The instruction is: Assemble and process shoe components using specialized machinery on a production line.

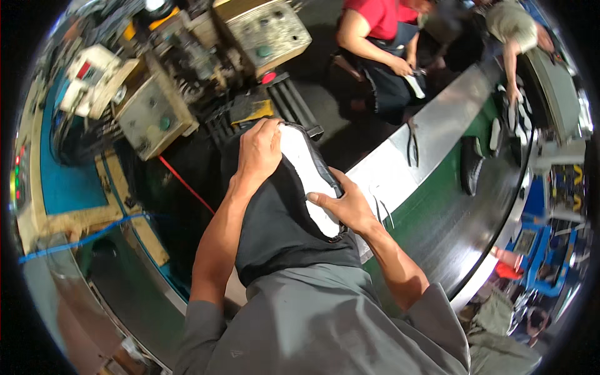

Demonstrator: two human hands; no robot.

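A black shoe upper with a white bottom (303, 165) lies sole side up across my lap, over dark cloth. My left hand (259, 150) is closed round its far end, fingers curled over the edge. Near the closer end, my right hand (350, 203) grips the side, its thumb pressed on the white bottom and its fingers underneath, mostly hidden. A thin white lace or cord (383, 209) lies beside my right wrist on the metal ledge (387, 165).
Pliers (412, 144) rest on the ledge. Beyond it runs a dark green conveyor belt (431, 228) carrying a black shoe (472, 165) and several others. A person in red (378, 28) holds a white-bottomed shoe; another person's arm (511, 75) reaches to the belt. Machine boxes (150, 115) stand left.
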